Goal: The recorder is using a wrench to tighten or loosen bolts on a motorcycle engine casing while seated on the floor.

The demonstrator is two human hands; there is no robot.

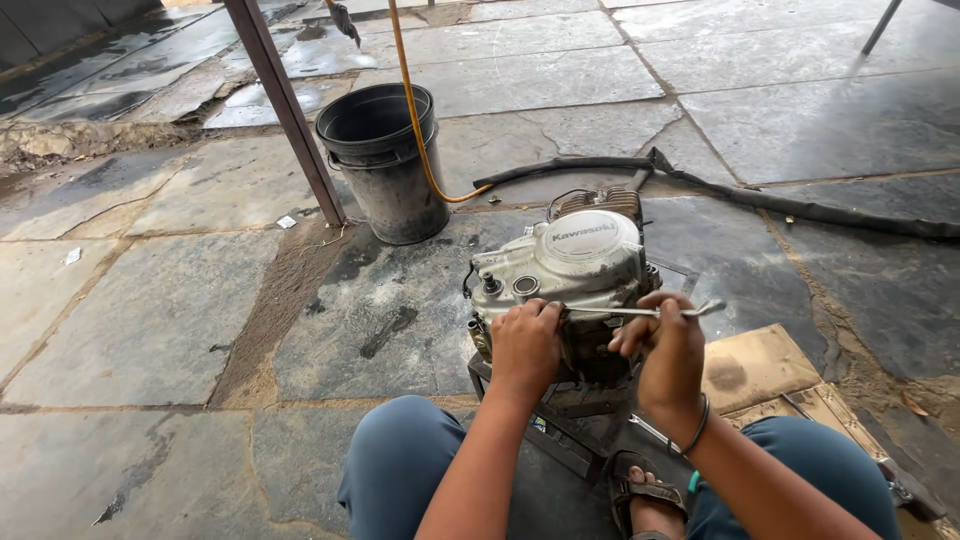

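A grey motorcycle engine (575, 262) with a round side cover stands on a dark metal stand (565, 420) between my knees. My left hand (525, 343) presses on the engine's near edge, with its fingers at the head end of a long metal wrench (650, 311). My right hand (668, 350) is wrapped around the wrench's shaft, and the far end of the tool sticks out to the right. The wrench lies roughly level across the front of the engine.
A black bucket (385, 160) stands behind the engine, next to a rusty slanted post (285, 105). A yellow hose (415, 110) and a thick black hose (800, 208) run over the wet stone slabs. Flattened cardboard (755, 365) lies to my right.
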